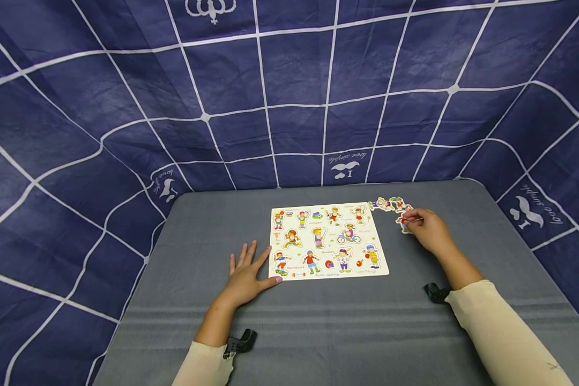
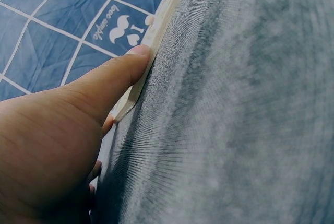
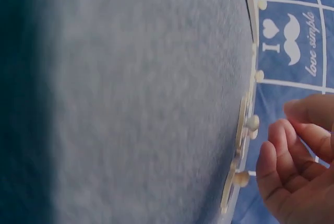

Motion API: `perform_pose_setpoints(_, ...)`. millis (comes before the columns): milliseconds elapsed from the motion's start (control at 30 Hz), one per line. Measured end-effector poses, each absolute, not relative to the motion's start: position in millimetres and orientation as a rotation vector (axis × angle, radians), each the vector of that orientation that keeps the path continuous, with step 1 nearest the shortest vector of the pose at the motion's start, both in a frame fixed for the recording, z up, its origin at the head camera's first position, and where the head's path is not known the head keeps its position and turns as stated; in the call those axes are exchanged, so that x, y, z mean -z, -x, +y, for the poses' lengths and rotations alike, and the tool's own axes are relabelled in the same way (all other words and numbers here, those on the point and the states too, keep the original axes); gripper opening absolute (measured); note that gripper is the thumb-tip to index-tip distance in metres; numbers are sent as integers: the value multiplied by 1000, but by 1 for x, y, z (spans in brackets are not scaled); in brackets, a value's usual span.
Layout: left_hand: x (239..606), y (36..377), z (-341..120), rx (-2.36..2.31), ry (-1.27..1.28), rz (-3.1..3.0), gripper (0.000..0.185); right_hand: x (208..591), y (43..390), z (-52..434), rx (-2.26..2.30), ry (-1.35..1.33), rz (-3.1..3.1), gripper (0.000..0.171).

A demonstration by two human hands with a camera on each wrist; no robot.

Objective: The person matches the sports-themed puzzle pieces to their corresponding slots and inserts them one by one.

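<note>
A white wooden peg puzzle board [image 1: 328,241] with cartoon sports figures lies flat in the middle of the grey table. My left hand [image 1: 246,268] rests flat on the table at the board's near left corner, fingers straight, the thumb [image 2: 122,70] pressing against the board's edge [image 2: 162,18]. Several loose figure pieces [image 1: 390,204] lie off the board's far right corner. My right hand [image 1: 422,222] hovers over one of these, a red-marked piece [image 1: 404,220]. In the right wrist view the curled fingers [image 3: 276,166] sit just short of the pieces' pegs [image 3: 252,123] and hold nothing.
The grey felt table [image 1: 318,321] is walled on three sides by a dark blue cloth with white lines [image 1: 294,107]. Black wrist camera mounts [image 1: 241,342] sit at both cream sleeves.
</note>
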State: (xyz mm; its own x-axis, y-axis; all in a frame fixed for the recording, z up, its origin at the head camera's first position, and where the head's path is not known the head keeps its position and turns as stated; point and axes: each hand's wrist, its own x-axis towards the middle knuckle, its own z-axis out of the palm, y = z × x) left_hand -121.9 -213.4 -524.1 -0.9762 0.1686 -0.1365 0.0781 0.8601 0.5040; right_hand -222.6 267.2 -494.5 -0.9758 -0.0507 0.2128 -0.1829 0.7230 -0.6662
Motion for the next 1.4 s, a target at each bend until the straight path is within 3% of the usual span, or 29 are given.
perform_pose_setpoints(1400,525,121,-213,-760,-189,2866,95,494,234,276,-981,-195,-2908,17)
